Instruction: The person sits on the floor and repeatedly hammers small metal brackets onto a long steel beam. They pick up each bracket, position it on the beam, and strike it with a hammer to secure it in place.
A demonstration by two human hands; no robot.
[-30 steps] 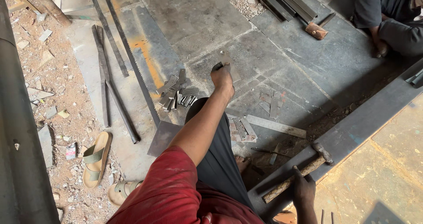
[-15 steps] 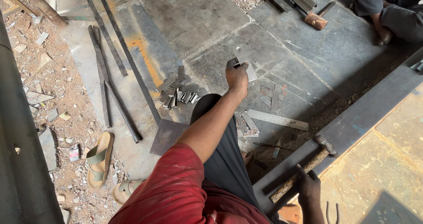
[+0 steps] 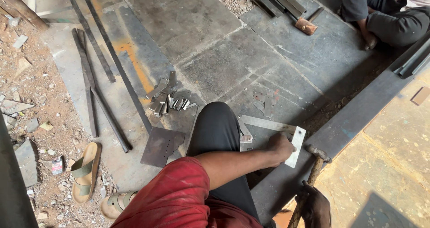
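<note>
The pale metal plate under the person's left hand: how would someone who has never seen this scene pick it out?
Start at the long dark steel beam running diagonally at the right. At its near end the left hand presses a flat, pale rectangular plate onto it. Unlike the small strips piled further left, it is larger, lighter and lies alone beside the hammer head.

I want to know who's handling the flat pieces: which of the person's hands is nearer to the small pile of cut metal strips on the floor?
Left. The left hand rests on a light metal plate, right of the pile of strips beyond the knee. The right hand grips a hammer, farther off.
</note>
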